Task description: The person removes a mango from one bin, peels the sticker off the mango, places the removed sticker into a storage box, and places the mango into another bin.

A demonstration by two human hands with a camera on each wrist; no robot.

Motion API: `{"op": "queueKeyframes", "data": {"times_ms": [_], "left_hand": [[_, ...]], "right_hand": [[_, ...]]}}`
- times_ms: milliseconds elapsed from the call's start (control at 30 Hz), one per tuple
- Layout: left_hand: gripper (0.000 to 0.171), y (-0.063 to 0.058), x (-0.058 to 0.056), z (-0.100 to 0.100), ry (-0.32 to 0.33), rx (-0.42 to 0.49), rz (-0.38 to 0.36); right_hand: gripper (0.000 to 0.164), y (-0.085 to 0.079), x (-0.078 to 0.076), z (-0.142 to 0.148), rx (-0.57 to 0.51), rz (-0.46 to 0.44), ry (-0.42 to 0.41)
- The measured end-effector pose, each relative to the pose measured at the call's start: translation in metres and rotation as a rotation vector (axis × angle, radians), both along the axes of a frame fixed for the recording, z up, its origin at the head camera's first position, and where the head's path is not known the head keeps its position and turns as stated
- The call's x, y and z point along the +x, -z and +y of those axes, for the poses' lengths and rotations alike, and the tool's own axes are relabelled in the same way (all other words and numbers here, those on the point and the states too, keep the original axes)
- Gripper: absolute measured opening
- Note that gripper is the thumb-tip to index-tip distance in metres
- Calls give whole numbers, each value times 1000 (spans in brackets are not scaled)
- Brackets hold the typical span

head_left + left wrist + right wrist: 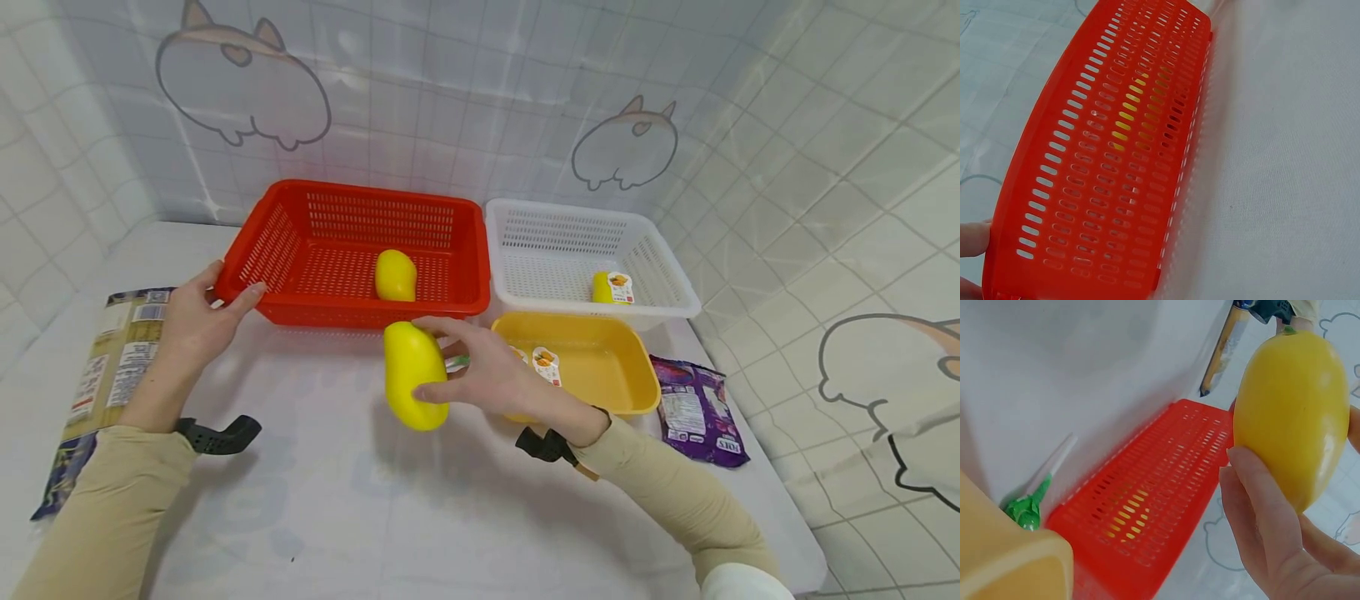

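My right hand (491, 367) grips a yellow mango (414, 375) in front of the red basket, above the tabletop. In the right wrist view its fingers (1269, 506) curl around the smooth fruit. My left hand (198, 321) holds the rim of the red basket (337, 308) at its front left corner; only bits of its fingers show in the left wrist view. Inside that basket lies another mango (396, 275), seen as yellow through the slots in both wrist views.
A white basket (585, 307) holds a yellow item with a label (619, 287). The yellow tub (600, 367) in front contains labelled items, partly hidden by my right hand. Purple packet (701, 408) right, long noodle-like packet (112, 367) left. A green-wrapped lollipop-like thing (1025, 511) lies near the tub.
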State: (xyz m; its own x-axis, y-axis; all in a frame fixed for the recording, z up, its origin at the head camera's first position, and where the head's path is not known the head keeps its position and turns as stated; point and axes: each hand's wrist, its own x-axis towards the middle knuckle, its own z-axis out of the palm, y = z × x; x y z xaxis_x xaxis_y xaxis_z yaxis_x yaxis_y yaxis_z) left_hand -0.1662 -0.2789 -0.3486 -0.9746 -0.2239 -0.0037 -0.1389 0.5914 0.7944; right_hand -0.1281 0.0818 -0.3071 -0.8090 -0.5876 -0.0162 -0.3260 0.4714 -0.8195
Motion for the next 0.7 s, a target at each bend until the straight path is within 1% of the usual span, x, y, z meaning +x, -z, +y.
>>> {"op": "queueKeyframes", "data": {"times_ms": [233, 467, 567, 700], "left_hand": [[91, 1, 0, -1, 3, 8, 2], [92, 1, 0, -2, 11, 18, -2], [92, 1, 1, -3, 16, 23, -2], [91, 1, 0, -2, 13, 20, -2]], "right_hand": [[74, -8, -6, -2, 24, 25, 1], [74, -18, -12, -1, -30, -33, -16], [74, -23, -16, -2, -47, -43, -29], [72, -28, -22, -2, -37, -5, -31]]}}
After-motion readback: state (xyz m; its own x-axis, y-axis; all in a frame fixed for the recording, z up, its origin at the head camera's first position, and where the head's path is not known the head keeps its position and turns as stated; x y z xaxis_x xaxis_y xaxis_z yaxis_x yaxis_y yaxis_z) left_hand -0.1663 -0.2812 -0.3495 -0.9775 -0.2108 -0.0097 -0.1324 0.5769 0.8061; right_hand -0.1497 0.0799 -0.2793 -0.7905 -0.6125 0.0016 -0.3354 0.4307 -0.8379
